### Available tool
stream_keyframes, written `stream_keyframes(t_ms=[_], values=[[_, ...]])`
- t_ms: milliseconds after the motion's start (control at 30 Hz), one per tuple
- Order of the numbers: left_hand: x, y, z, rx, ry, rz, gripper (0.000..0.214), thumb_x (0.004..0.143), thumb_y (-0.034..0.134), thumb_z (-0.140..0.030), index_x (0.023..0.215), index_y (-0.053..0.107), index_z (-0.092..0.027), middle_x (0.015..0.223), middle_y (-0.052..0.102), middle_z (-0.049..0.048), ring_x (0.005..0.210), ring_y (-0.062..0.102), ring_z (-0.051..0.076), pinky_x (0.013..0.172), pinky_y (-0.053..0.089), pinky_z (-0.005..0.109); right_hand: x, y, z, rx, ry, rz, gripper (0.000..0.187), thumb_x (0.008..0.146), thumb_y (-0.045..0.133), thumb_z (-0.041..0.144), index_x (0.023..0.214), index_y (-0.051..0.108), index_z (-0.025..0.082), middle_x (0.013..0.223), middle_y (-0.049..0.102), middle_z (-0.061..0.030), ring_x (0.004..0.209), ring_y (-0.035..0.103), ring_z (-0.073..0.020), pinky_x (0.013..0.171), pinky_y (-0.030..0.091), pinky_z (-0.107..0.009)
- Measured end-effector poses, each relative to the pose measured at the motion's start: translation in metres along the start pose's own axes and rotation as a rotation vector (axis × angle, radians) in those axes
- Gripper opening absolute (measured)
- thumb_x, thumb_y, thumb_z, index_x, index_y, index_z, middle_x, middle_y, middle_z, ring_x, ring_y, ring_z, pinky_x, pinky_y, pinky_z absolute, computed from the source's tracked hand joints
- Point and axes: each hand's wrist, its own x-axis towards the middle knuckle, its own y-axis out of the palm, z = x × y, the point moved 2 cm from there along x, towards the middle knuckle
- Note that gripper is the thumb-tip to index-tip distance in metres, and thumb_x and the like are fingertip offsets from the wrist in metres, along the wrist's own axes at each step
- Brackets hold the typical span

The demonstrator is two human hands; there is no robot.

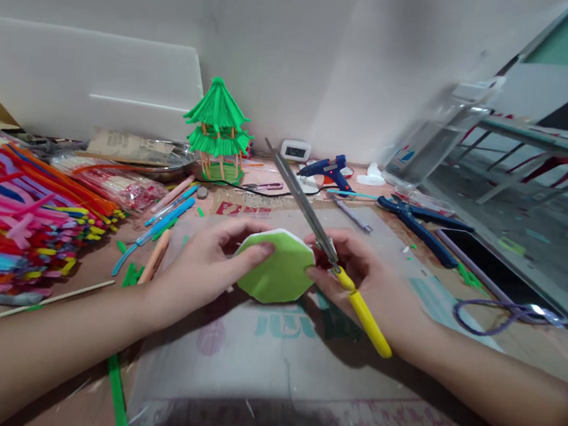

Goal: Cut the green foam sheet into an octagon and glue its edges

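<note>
Many-sided green piece [276,276], held just above the bench [76,390].
My left grip [223,251] pinches its left edge; my right grip [371,275] touches the opposite edge, holding yellow-handled scissors [329,249] (blades pointing away from me). A green pagoda [216,113] stands behind.

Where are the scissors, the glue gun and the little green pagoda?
Scissors [328,247], head view: blades, near the handle.
Glue gun [323,168], head view: its blue body.
Green pagoda [218,143], head view: the lower roof.
</note>
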Motion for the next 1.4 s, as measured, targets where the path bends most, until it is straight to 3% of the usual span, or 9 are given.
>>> stream_keyframes(t_ms=[367, 667, 1233, 1400], values=[[-0.007, -0.004, -0.01, 0.092, 0.153, -0.024, 0.018, 0.092, 0.06, -0.036, 0.092, 0.072, -0.022, 0.092, 0.073, -0.001, 0.085, 0.065, 0.015, 0.075, 0.051, 0.024, -0.011, 0.01, 0.009, -0.015, -0.064, 0.052, 0.032, 0.082, 0.064, 0.02, 0.113, 0.059, 0.024, 0.086, 0.064, 0.0008, 0.069, 0.059, -0.012, 0.061, 0.05, -0.024], [-0.01, -0.003, -0.012, 0.115, 0.107, -0.002, 0.017, 0.091, 0.062, -0.036, 0.092, 0.069, -0.021, 0.089, 0.072, -0.001, 0.084, 0.066, 0.015, 0.071, 0.051, 0.023, -0.011, 0.011, 0.012, -0.023, -0.081, 0.037, 0.031, 0.081, 0.065, 0.021, 0.111, 0.06, 0.026, 0.086, 0.066, 0.0008, 0.071, 0.06, -0.0132, 0.064, 0.051, -0.025], [-0.012, -0.003, -0.009, 0.089, 0.181, -0.043, 0.018, 0.092, 0.059, -0.034, 0.089, 0.069, -0.019, 0.085, 0.071, 0.0002, 0.079, 0.064, 0.015, 0.073, 0.051, 0.025, -0.013, 0.011, 0.01, -0.063, -0.133, 0.039, 0.032, 0.08, 0.065, 0.017, 0.111, 0.06, 0.025, 0.086, 0.068, 0.0022, 0.072, 0.061, -0.0117, 0.066, 0.051, -0.023], [-0.012, -0.002, -0.011, 0.079, 0.137, -0.015, 0.023, 0.095, 0.051, -0.034, 0.089, 0.067, -0.019, 0.08, 0.069, -0.0011, 0.072, 0.062, 0.013, 0.063, 0.049, 0.021, -0.011, 0.01, 0.012, -0.049, -0.105, 0.037, 0.031, 0.082, 0.063, 0.018, 0.111, 0.06, 0.025, 0.087, 0.066, 0.0012, 0.071, 0.06, -0.0114, 0.065, 0.051, -0.023]])
